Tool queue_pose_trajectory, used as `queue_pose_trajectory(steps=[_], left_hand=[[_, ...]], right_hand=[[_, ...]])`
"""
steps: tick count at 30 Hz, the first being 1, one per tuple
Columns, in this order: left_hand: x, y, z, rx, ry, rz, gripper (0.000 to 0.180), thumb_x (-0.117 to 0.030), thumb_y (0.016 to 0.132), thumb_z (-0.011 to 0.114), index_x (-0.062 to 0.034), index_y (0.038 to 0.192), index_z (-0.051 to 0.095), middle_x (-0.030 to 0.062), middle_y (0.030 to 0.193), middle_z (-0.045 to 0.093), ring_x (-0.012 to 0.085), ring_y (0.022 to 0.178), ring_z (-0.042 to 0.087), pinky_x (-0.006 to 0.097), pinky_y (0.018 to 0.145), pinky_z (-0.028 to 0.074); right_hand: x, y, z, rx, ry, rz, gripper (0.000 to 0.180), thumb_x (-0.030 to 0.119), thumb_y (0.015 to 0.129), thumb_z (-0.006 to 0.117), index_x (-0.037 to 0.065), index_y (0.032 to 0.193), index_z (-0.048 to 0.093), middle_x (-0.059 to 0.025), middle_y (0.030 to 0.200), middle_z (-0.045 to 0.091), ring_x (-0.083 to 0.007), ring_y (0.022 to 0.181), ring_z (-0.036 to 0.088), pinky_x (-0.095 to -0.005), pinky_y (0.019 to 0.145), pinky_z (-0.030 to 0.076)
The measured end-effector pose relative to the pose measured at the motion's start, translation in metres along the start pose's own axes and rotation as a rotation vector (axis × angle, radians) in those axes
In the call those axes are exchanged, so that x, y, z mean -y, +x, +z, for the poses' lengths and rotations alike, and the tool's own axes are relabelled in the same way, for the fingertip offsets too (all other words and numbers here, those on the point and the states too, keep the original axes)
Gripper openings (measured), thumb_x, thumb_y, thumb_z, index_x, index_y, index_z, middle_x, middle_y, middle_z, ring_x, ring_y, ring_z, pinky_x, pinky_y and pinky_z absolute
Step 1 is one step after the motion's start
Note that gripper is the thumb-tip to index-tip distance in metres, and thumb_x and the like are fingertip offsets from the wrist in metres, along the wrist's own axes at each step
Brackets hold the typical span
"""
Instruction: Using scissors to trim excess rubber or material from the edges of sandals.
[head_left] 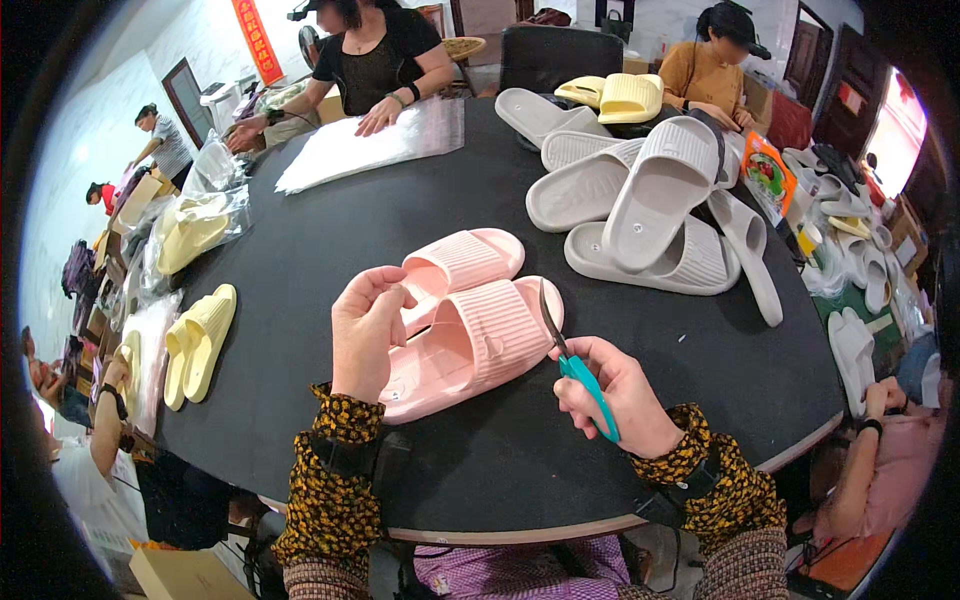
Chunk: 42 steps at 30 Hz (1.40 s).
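Note:
A pair of pink ribbed slide slippers lies side by side before me on the black table [300, 260]. My left hand [365, 325] is over the near slipper's [500, 330] heel end, beside the far slipper [470, 258]. Its thumb and forefinger are pinched together; what they hold, if anything, is too fine to make out. In my right hand [630, 400] are small scissors [585, 385] with teal handles and dark curved blades. The blades point up and away, next to the near slipper's toe end.
Grey slippers [655, 200] are heaped at the far right, with two yellow slippers [630, 97] behind them. A yellow pair [200, 345] lies at the left. Across the table a person rests hands on a stack of clear plastic bags [380, 140]. Other people sit around the edge.

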<state>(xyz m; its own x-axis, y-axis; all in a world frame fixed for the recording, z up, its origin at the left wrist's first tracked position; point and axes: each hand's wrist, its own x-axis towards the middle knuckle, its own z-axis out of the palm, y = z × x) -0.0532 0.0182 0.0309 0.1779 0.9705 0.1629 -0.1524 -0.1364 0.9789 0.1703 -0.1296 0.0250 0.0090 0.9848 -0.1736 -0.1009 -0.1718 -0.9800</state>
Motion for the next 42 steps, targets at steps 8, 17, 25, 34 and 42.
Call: queue_pose_trajectory(steps=[8, 17, 25, 34, 42], left_hand=[[0.007, 0.008, 0.003, 0.005, 0.179, -0.026, 0.016, -0.006, 0.085, 0.053, 0.0023, 0.098, 0.06, 0.0047, 0.077, 0.06, 0.003, 0.054, 0.049, 0.017, 0.046, 0.039], [0.02, 0.007, -0.001, 0.127, 0.657, 0.231, 0.02, -0.014, 0.081, 0.064, 0.0005, 0.095, 0.065, 0.0071, 0.084, 0.066, 0.0126, 0.073, 0.062, 0.026, 0.066, 0.049], [0.034, 0.01, -0.014, 0.116, 0.687, 0.325, 0.025, -0.022, 0.082, 0.065, -0.0012, 0.096, 0.063, 0.0076, 0.081, 0.062, 0.0159, 0.068, 0.058, 0.028, 0.061, 0.047], [0.031, 0.014, -0.027, 0.025, 1.091, 0.198, 0.029, -0.026, 0.08, 0.058, -0.0045, 0.098, 0.063, 0.0164, 0.106, 0.061, 0.0343, 0.101, 0.054, 0.043, 0.088, 0.04], [0.037, 0.021, -0.048, -0.098, 1.206, 0.323, 0.03, -0.027, 0.079, 0.059, -0.007, 0.1, 0.062, 0.0131, 0.108, 0.057, 0.0339, 0.104, 0.05, 0.047, 0.086, 0.038]], right_hand=[[0.002, 0.0, -0.006, 0.026, -0.004, 0.028, 0.03, 0.01, 0.085, 0.06, 0.004, 0.113, 0.051, -0.0011, 0.071, 0.055, -0.0031, 0.05, 0.049, -0.0177, 0.042, 0.04], [0.003, -0.005, 0.002, -0.009, -0.051, 0.069, 0.041, 0.009, 0.082, 0.063, 0.001, 0.119, 0.047, -0.004, 0.075, 0.057, -0.0064, 0.052, 0.052, -0.0194, 0.042, 0.041], [0.0, -0.002, 0.012, -0.049, -0.038, 0.073, 0.036, 0.003, 0.079, 0.057, 0.003, 0.114, 0.048, -0.004, 0.071, 0.056, -0.0057, 0.049, 0.05, -0.019, 0.039, 0.04], [-0.002, -0.001, 0.012, -0.059, -0.044, 0.059, 0.033, 0.006, 0.08, 0.057, 0.004, 0.112, 0.048, -0.004, 0.069, 0.054, -0.0058, 0.047, 0.048, -0.0196, 0.039, 0.039], [0.0, -0.001, 0.014, -0.08, -0.05, 0.055, 0.031, 0.006, 0.082, 0.056, 0.004, 0.112, 0.049, -0.0038, 0.068, 0.054, -0.0054, 0.047, 0.047, -0.0193, 0.039, 0.038]])
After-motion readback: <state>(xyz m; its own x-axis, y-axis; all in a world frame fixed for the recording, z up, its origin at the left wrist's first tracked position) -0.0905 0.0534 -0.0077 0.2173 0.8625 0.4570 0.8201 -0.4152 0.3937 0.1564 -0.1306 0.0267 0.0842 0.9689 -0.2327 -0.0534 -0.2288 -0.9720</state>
